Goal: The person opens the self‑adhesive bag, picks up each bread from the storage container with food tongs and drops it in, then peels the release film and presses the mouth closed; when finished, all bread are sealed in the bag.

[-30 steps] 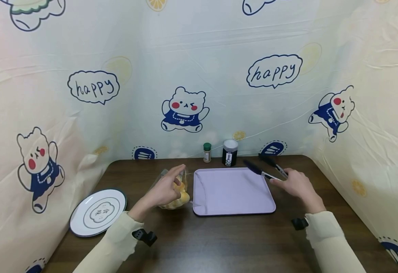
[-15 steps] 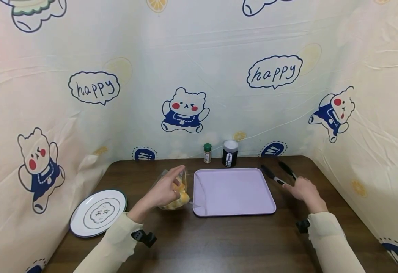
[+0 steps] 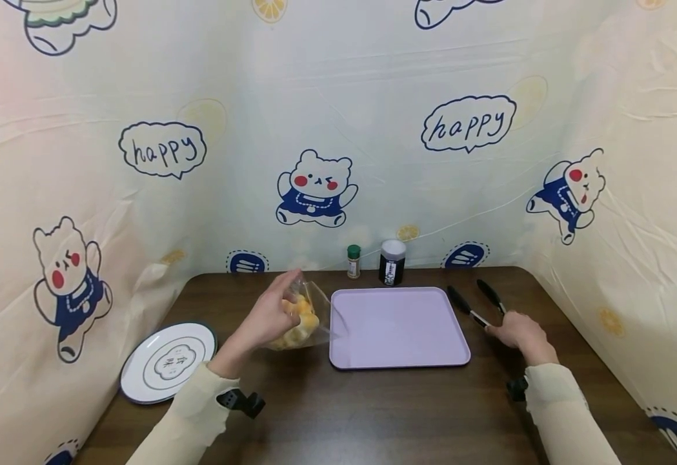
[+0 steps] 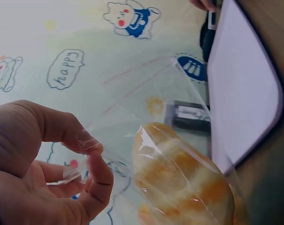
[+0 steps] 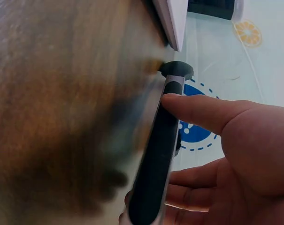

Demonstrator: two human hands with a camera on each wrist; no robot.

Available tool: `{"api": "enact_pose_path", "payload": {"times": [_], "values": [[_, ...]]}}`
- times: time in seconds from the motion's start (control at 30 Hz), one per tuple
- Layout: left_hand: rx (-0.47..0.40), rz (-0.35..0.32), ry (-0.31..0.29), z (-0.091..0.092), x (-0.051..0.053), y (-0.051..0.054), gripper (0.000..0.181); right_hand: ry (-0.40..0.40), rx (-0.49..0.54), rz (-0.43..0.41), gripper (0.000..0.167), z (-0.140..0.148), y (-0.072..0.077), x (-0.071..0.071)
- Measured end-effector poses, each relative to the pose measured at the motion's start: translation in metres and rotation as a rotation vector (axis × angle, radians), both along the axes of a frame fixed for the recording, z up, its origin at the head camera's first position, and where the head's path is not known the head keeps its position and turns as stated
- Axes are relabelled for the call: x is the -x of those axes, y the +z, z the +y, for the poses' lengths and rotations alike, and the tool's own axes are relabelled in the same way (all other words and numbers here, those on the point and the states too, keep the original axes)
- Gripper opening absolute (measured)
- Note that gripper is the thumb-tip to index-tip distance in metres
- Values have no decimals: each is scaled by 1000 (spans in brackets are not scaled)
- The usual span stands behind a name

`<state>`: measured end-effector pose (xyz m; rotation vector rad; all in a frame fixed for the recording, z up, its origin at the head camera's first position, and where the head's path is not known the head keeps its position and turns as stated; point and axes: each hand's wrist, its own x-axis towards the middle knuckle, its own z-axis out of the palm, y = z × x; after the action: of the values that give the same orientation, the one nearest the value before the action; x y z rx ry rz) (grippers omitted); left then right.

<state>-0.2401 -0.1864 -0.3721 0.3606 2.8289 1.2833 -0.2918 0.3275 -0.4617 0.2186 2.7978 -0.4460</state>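
Note:
In the head view my left hand (image 3: pixel 265 318) pinches the edge of a clear plastic bag (image 3: pixel 321 302). Golden bread rolls (image 3: pixel 304 326) sit inside it, left of the lilac tray (image 3: pixel 399 329). Close up in the left wrist view, thumb and forefinger meet on the film of the bag (image 4: pixel 132 101), beside a browned roll (image 4: pixel 181 180). My right hand (image 3: pixel 523 336) grips tongs (image 3: pixel 460 301) right of the tray, their black ends spread apart and pointing away. In the right wrist view the thumb lies on the dark handle of the tongs (image 5: pixel 156 164), with fingers around the other side.
A white plate (image 3: pixel 141 381) with a dark rim lies at the table's left. Behind the tray stand a green-capped shaker (image 3: pixel 353 261) and a black jar (image 3: pixel 392 265). A printed cloth (image 3: pixel 373 129) hangs around the dark wooden table (image 3: pixel 373 420).
My right hand has drawn the tongs back and to the right, off the tray's corner. My left hand has moved slightly up and left, tugging the bag, whose clear film now spreads toward the tray.

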Motion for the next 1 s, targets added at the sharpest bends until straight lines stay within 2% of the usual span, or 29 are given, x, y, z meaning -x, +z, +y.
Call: {"api": "enact_pose_path", "payload": {"times": [0.17, 0.33, 0.43, 0.57, 0.8, 1.0], "values": [[-68, -15, 45, 0, -2, 11, 91, -17, 2, -1, 49, -2, -1, -2], [-78, 50, 59, 4, -2, 21, 92, -16, -28, 20, 55, -2, 0, -2], [-88, 78, 63, 7, -3, 26, 92, -4, -56, 70, 63, -4, 3, -3], [-120, 84, 63, 12, -6, 31, 93, 32, -72, 195, 68, -18, 14, -5], [-150, 119, 45, 21, -7, 37, 92, 177, 8, 351, 39, -71, 54, -24], [-174, 111, 43, 29, -6, 39, 91, 334, 169, 455, 19, -120, 72, -46]]}}
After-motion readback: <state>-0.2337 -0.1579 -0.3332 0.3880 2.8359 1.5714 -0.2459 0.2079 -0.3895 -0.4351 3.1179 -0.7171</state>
